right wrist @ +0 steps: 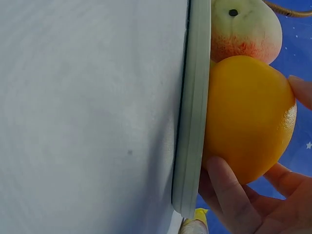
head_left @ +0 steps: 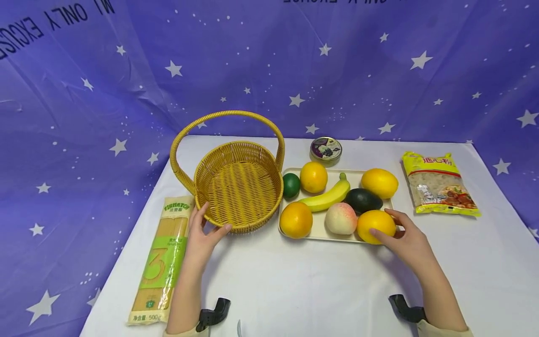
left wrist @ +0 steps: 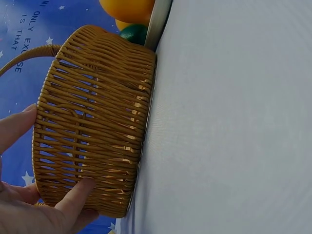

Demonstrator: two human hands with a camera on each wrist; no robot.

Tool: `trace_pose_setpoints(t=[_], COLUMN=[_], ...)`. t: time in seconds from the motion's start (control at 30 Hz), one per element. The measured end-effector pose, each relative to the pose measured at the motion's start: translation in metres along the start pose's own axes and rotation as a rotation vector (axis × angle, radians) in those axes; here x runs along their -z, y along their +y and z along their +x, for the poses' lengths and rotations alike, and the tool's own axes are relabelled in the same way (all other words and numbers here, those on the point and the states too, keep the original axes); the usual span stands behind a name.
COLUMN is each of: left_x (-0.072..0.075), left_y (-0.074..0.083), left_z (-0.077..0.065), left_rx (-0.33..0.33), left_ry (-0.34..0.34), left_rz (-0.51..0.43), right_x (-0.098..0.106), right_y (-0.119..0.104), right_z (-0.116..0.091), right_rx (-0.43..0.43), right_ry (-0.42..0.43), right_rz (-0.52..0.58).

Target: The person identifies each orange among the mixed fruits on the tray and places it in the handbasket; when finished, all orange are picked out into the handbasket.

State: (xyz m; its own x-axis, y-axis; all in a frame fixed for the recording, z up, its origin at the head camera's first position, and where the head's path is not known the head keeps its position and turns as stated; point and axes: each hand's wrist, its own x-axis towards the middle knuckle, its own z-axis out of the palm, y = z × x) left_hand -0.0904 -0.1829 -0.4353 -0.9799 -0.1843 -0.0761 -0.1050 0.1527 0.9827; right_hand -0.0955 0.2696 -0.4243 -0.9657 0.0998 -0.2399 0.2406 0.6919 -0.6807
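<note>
My left hand [head_left: 205,235] holds the front left of a round wicker basket [head_left: 240,229], its thumb at the rim and a finger against the woven wall. Nothing lies inside the basket, and its tall handle stands up. My right hand [head_left: 406,236] grips a smooth yellow fruit [right wrist: 248,117] at the front right corner of a cream tray [head_left: 322,238], thumb on one side and fingers on the other. Beside that fruit are a peach [head_left: 341,218] and a dark green avocado [head_left: 363,201]. The fruit sits low, close over the tray's rim.
The tray also bears a banana [head_left: 326,195], two oranges [head_left: 313,177], a small green fruit [head_left: 291,185] and another yellow fruit [head_left: 379,183]. A round tin [head_left: 326,150] stands behind it. Spaghetti [head_left: 162,262] lies at left, a yellow food bag [head_left: 440,185] at right.
</note>
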Motion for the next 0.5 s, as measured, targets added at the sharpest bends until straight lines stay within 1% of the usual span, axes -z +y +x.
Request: trace_pose_setpoints(t=[0.27, 0.37, 0.5], left_x=[0.000, 0.000, 0.000], left_y=[0.000, -0.001, -0.002], left_z=[-0.001, -0.002, -0.002], left_rx=[0.016, 0.017, 0.006], left_ry=[0.004, 0.003, 0.000], left_rz=[-0.005, -0.012, -0.022], right_x=[0.001, 0.005, 0.011], right_y=[0.001, -0.002, -0.009], right_z=[-0.002, -0.004, -0.008], right_rx=[0.014, 0.020, 0.052], right_ry=[0.040, 0.039, 0.042], right_rz=[-0.008, -0.007, 0.011])
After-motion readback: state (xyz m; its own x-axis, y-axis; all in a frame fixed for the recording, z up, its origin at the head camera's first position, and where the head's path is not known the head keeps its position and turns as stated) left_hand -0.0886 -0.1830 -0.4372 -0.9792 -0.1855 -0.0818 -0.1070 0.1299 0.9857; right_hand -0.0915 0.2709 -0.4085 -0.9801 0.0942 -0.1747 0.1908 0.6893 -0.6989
